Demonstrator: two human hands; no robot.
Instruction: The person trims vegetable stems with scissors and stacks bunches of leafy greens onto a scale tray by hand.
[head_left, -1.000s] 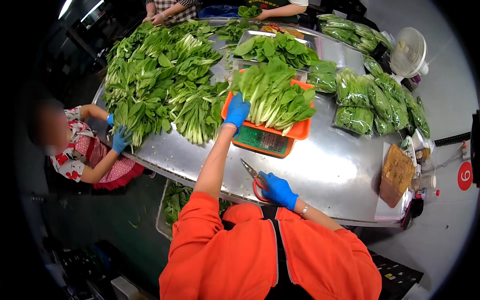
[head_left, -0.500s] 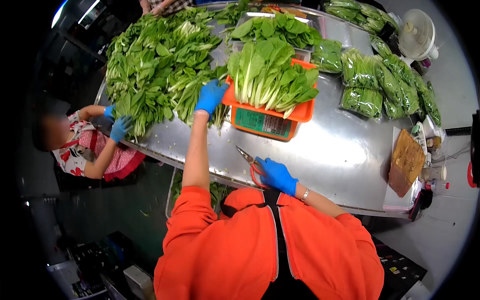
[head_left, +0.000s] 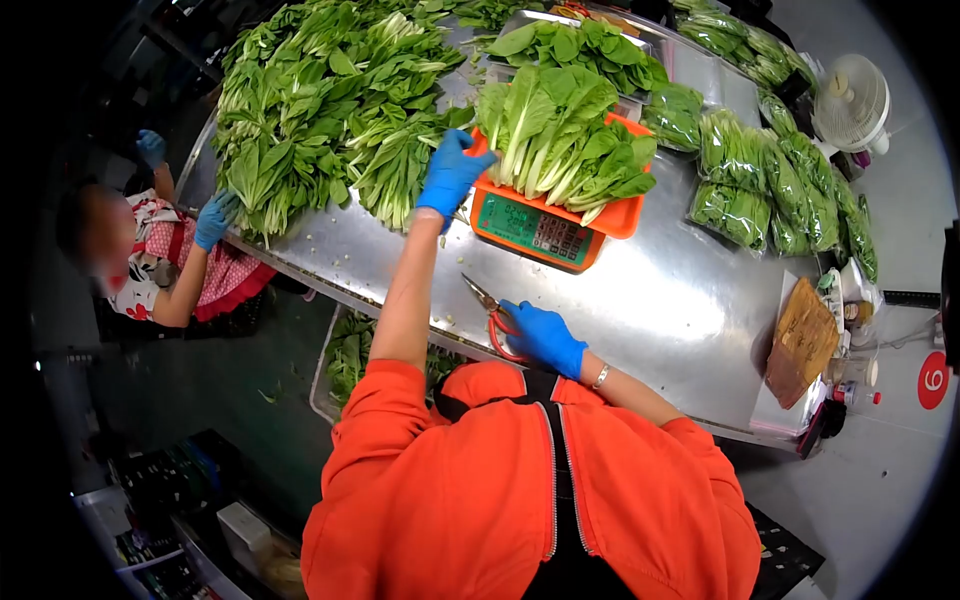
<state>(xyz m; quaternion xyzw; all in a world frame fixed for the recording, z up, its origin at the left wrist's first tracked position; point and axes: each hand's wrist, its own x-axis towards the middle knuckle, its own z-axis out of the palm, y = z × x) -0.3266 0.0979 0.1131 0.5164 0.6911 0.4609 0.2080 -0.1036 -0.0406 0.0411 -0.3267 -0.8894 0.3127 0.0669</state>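
Leafy greens (head_left: 560, 140) lie in an orange tray (head_left: 625, 217) on a scale with a green display (head_left: 535, 228). My left hand (head_left: 452, 175), in a blue glove, is at the tray's left edge, its thumb and fingers apart beside the stems; I see nothing held in it. Near the table's front edge, my right hand (head_left: 545, 335), also gloved in blue, is closed around the red handles of the scissors (head_left: 492, 315). The blades point up and to the left, slightly parted. A large heap of loose greens (head_left: 310, 120) lies to the left of the tray.
Bagged greens (head_left: 735, 180) are stacked at the right, near a white fan (head_left: 850, 100). A brown board (head_left: 802, 345) lies at the table's right end. Behind the scale is another tray of greens (head_left: 580, 50). A co-worker (head_left: 170, 255) in blue gloves is at the left edge.
My left hand moved off the greens to the left, then back to the tray's edge. The co-worker has raised one hand away from the heap. My right hand still holds the scissors.
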